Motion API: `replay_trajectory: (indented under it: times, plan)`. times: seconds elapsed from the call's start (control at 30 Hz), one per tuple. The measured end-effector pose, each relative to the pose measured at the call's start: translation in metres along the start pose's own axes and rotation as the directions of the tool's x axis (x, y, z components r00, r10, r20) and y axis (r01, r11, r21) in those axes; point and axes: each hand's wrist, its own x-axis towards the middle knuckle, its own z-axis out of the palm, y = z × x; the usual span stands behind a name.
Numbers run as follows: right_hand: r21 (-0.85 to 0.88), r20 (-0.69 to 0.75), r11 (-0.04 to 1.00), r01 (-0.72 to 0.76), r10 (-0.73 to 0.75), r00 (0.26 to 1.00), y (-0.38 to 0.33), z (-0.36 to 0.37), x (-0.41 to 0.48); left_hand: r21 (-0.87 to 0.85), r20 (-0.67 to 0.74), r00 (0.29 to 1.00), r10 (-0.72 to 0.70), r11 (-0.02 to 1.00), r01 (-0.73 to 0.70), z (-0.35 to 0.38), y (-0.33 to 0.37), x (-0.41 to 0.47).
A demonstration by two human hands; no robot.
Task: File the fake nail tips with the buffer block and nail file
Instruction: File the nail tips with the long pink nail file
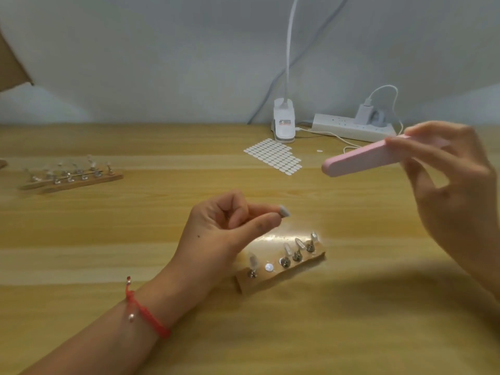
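We find nail tips [299, 243] on a holder [270, 282], centre front; a second holder [81, 183] far left; a sticker sheet [273, 155] behind, before the lamp clip [283, 127]; power strip [349, 129] rightward.

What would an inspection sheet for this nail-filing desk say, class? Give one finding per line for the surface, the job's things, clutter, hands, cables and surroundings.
Surface: wooden table, light grain, with glare by the near holder.
Job's things: pink file held in the air; nail tip held; near holder with four tips standing and one spot open; far holder at left, with tips.
Clutter: tab sheet; loose tab beside it.
Grippers: left hand pinches the nail tip; right hand holds the pink file; file and tip are apart.
Cables: white cable loops from a charger in the power strip, beside the clip lamp.
Surroundings: pale wall; cardboard at upper left.
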Motion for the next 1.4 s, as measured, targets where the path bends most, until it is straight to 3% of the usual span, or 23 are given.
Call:
replay_trajectory:
  times: [0.13, 0.27, 0.4, 0.57, 0.7, 0.83, 0.97, 1.17, 1.4]
  plan:
    - [0.186, 0.103, 0.982, 0.026, -0.045, 0.994, -0.023, 0.017, -0.016, 0.014, 0.030, 0.999, 0.036, 0.999, -0.037, 0.000, -0.002, -0.001]
    - [0.356, 0.142, 0.922, 0.153, -0.215, 0.966, -0.043, 0.020, -0.029, 0.108, 0.036, 0.995, 0.088, 0.990, -0.091, -0.001, -0.003, -0.001]
    - [0.250, 0.152, 0.904, 0.346, -0.390, 0.908, -0.045, 0.017, -0.029, 0.208, 0.088, 0.986, 0.144, 0.965, -0.160, 0.001, -0.003, -0.003]
    - [0.167, 0.083, 0.928, 0.333, -0.350, 0.933, -0.043, 0.013, -0.017, 0.275, 0.089, 0.980, 0.178, 0.941, -0.196, 0.003, 0.000, -0.004]
    - [0.226, 0.126, 0.874, 0.430, -0.463, 0.877, -0.057, 0.017, -0.024, 0.339, 0.088, 0.975, 0.202, 0.915, -0.220, 0.003, 0.002, -0.005]
    - [0.164, 0.098, 0.928, 0.335, -0.354, 0.930, -0.035, 0.011, -0.017, 0.238, 0.038, 0.986, 0.164, 0.956, -0.169, 0.000, 0.001, -0.003]
    - [0.147, 0.093, 0.984, 0.100, -0.114, 0.989, -0.014, 0.016, -0.021, 0.133, -0.037, 0.995, 0.095, 0.987, -0.090, -0.008, 0.001, 0.002]
    - [0.359, 0.182, 0.890, -0.280, 0.228, 0.956, 0.003, 0.023, -0.023, 0.363, 0.045, 0.992, 0.116, 0.923, -0.124, -0.006, 0.002, -0.001]
    - [0.382, 0.201, 0.860, -0.338, 0.280, 0.939, 0.004, 0.024, -0.023, 0.425, 0.131, 0.988, 0.085, 0.895, -0.134, -0.004, 0.006, -0.005]
